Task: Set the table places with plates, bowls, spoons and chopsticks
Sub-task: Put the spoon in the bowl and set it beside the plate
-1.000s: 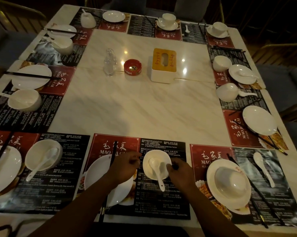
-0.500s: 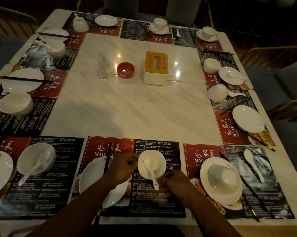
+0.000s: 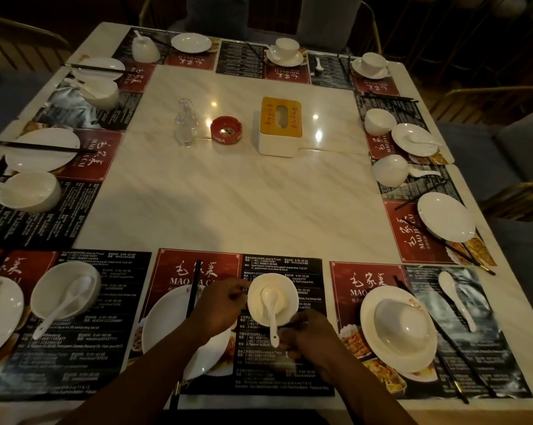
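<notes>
Risk: nudged white ceramic spoon point(image 3: 269, 308) tips small white bowl point(image 3: 285, 289).
L hand point(image 3: 220, 305) pinches rim; R hand point(image 3: 308, 335): grip on handle unclear.

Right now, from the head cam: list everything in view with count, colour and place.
white marble-look table: one, fills the view
printed paper placemats: red and black, along all edges; count unclear
round white ceramic plates: about ten, on placemats
white ceramic bowls: about ten, some tipped or upturned
white ceramic spoons: several, in bowls or on mats
black chopsticks: by most places
red round ashtray: one, centre
clear small bottle: one, left of ashtray
white tissue box with yellow lid: one, right of ashtray
grey chairs: around table
left hand: holds near middle bowl rim
right hand: at its spoon handle; grip unclear
</notes>
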Available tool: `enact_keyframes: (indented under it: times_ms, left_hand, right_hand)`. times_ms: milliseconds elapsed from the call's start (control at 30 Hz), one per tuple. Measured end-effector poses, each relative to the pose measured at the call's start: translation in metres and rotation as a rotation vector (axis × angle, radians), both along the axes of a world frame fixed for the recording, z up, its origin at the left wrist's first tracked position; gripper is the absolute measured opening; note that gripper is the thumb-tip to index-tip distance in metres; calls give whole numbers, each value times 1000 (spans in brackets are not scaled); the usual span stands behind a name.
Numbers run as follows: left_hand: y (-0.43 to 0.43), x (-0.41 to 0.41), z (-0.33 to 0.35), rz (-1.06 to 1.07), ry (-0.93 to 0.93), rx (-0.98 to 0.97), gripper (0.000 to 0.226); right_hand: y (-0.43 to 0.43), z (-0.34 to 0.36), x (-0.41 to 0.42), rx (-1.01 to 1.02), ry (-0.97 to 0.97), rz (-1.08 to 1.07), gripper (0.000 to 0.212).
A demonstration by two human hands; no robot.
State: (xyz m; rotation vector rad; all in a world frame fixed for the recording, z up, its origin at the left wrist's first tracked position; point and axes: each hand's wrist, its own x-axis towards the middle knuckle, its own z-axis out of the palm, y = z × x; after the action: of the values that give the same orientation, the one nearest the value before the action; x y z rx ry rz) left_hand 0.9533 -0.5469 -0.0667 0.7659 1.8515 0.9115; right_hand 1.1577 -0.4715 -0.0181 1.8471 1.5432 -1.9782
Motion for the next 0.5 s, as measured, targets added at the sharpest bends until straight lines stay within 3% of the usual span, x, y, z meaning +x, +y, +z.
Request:
enact_keyframes:
  times_ms: [200,333,500]
  left_hand:
    - [0,1,-5,15,-8,-16,29]
    - [1,3,-4,18,-1,-18,31]
    - [0,2,-3,-10,31,-5,34]
  right_hand:
    - [17,-13,-1,324,-235,79,21]
    - [25,-27,-2,405,-189,144,30]
    - [26,-34,0,472,-194,236,21]
